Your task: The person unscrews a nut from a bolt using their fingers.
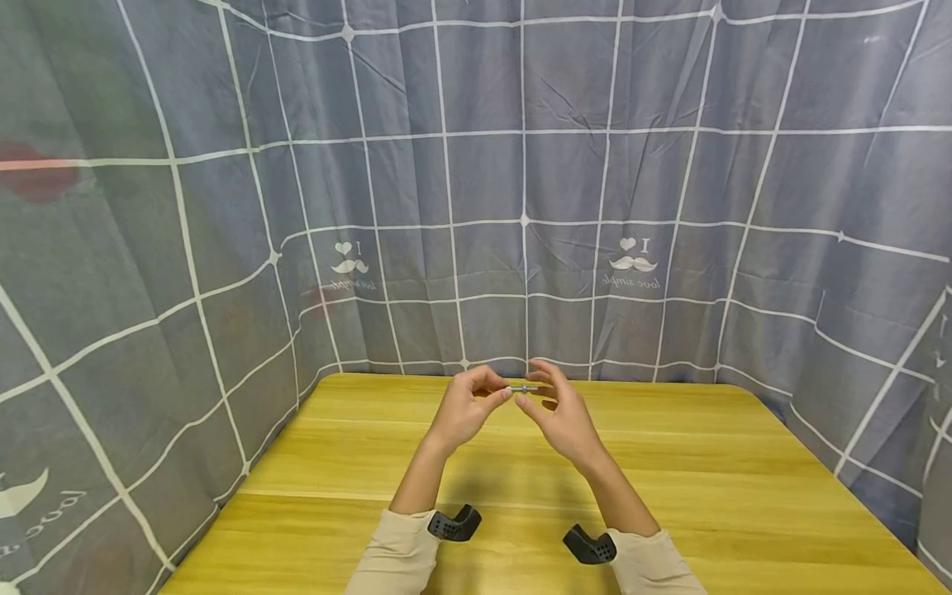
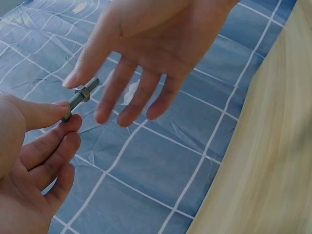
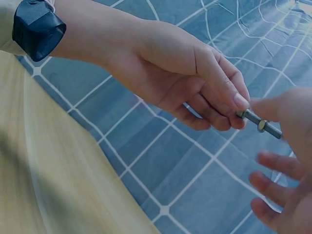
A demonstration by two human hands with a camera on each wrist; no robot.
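Note:
A metal bolt (image 1: 515, 389) is held up above the far part of the table. My left hand (image 1: 463, 411) pinches its head end between thumb and fingertips. Partway along the threaded shank (image 2: 75, 100) sits a hex nut (image 2: 84, 93), with thread showing on both sides of it. My right hand (image 1: 567, 419) is spread around the free end of the bolt, fingers loosely extended. In the left wrist view its thumb tip appears beside the nut, slightly apart from it. The right wrist view shows the nut uncovered, though the right thumb and index are partly cut off there.
Below the hands lies a yellow wood-grain table (image 1: 297, 512). Grey-blue curtains (image 1: 565, 182) with white grid lines hang behind it and at both sides. A black wrist device (image 1: 454, 524) is on the left sleeve, and another black device (image 1: 590, 545) on the right.

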